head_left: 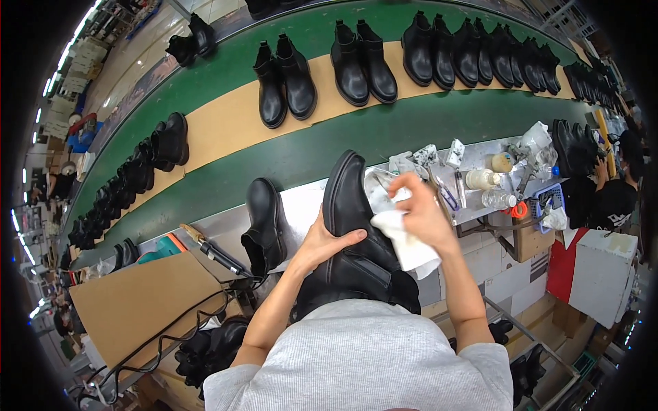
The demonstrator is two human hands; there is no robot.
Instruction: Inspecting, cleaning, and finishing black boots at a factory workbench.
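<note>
Nearest, above the person's grey shirt (370, 356), a black boot (346, 198) sits close to the body, at the near edge of the bench (298, 205). Its toe points away from the person; the long axis runs from the lap outward, the far end leaning slightly left, with the shaft toward the body and the sole edge along the left side. The left hand (322, 246) has its grip around the boot, thumb laid across the upper. The right hand (421, 216), blurred, has its grip closed on a white cloth (404, 246) just right of the boot; whether the cloth touches the leather cannot be told.

On the bench's bare metal to the left lies a second boot (262, 219), toe also pointing away, opening toward the person. A cardboard box (144, 301) stands at the near left. To the right are a clear bottle (498, 198), a cream bottle (482, 179), an orange ring (519, 209) and a blue basket (552, 195).

Beyond runs a green belt (274, 149) with a tan strip (219, 137) bearing boot pairs (284, 82). A co-worker in black (613, 198) is at far right; a pale floor (130, 68) shows past the belt.
</note>
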